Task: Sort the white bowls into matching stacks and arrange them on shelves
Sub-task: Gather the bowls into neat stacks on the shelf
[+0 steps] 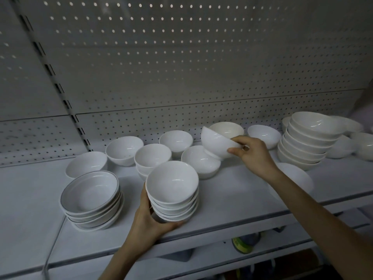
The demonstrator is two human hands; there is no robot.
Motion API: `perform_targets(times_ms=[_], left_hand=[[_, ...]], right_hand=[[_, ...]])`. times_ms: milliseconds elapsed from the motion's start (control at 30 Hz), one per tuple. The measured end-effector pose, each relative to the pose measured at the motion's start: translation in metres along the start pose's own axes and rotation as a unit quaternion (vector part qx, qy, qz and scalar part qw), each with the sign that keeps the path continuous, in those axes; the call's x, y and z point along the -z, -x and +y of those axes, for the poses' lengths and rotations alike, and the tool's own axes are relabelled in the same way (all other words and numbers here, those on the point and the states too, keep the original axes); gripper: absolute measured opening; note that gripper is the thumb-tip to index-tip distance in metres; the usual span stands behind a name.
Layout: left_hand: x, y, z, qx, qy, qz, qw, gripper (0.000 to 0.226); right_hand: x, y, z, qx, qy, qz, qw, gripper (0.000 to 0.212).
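At three o'clock, bowls [363,145] run off the right edge. The right forearm [312,205] covers part of one bowl [296,172]. At five o'clock, lower-shelf items [243,244] blur beyond recognition.

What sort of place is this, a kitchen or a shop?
Probably a shop or stockroom: a metal shelf with a pegboard back panel and slotted upright, carrying many white bowls, loose and in stacks.
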State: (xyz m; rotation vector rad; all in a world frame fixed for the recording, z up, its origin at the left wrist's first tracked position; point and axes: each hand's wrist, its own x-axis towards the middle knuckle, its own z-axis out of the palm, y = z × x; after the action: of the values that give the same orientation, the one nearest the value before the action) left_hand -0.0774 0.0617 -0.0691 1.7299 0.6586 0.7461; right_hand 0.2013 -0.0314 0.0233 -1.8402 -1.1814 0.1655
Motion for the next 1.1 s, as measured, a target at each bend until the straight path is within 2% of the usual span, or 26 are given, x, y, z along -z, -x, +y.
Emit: perform_targets(times_ms=[167, 333, 600, 800, 967, 1100], left_hand=[[0.004, 0.004, 0.002, 0.001, 0.017, 0.009, 1.000, 0.114], [0.003, 0.003, 0.004, -0.002, 0.028, 0.011, 1.000, 0.112], [0.004, 0.003, 0.003, 0.001, 0.027, 0.003, 1.000, 0.111], [0.004, 0.004, 0.003, -0.005, 0.018, 0.002, 1.000, 0.112], [0.004, 0.005, 0.003, -0.006, 0.026, -0.007, 1.000, 0.114], [0.004, 0.006, 0.000, -0.006, 0.033, -0.006, 0.999, 0.113]], right_hand=[[-0.019, -0.011, 0.000, 0.007, 0.005, -0.015, 1.000, 0.019], [-0.036, -0.004, 0.002, -0.009, 0.054, -0.038, 0.998, 0.018], [-0.059, 0.014, 0.011, 0.051, 0.176, -0.054, 0.982, 0.017], [-0.060, 0.013, 0.016, 0.101, 0.213, -0.048, 0.971, 0.008], [-0.055, 0.008, 0.016, 0.145, 0.275, -0.091, 0.946, 0.012], [-0.050, 0.002, 0.012, 0.128, 0.272, -0.151, 0.942, 0.016]])
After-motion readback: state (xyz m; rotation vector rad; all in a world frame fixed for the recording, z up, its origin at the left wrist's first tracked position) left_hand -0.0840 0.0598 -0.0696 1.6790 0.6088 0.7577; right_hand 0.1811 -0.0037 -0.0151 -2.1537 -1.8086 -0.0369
